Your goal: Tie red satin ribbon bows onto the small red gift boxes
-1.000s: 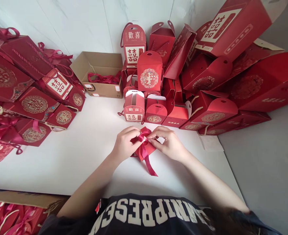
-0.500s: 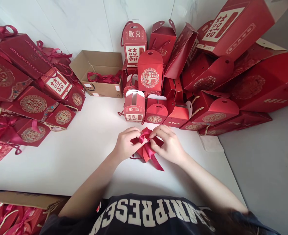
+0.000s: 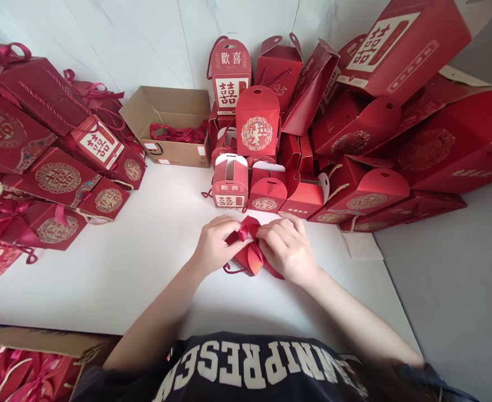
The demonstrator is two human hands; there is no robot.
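Note:
A small red gift box (image 3: 241, 258) sits on the white table in front of me, with a cord handle at its left side. Across its top runs a satin ribbon (image 3: 243, 232) with a loop at the left. My left hand (image 3: 216, 243) pinches that loop between thumb and fingers. On the other side, my right hand (image 3: 288, 249) has its fingers curled over the ribbon's knot area, closed on the ribbon. The ribbon's tail comes out below the right hand. My fingers hide the knot itself and part of the box top.
A cardboard box (image 3: 177, 153) holding red ribbons stands at the back. Several red gift boxes (image 3: 266, 192) are stacked behind my hands and to the right. More ribboned boxes (image 3: 57, 177) are piled at left. A carton (image 3: 41, 338) of red boxes is at lower left.
My right hand has shifted slightly down and its fingers have curled further over the ribbon. The ribbon tail has swung right, partly under that hand. My left hand keeps its pinch.

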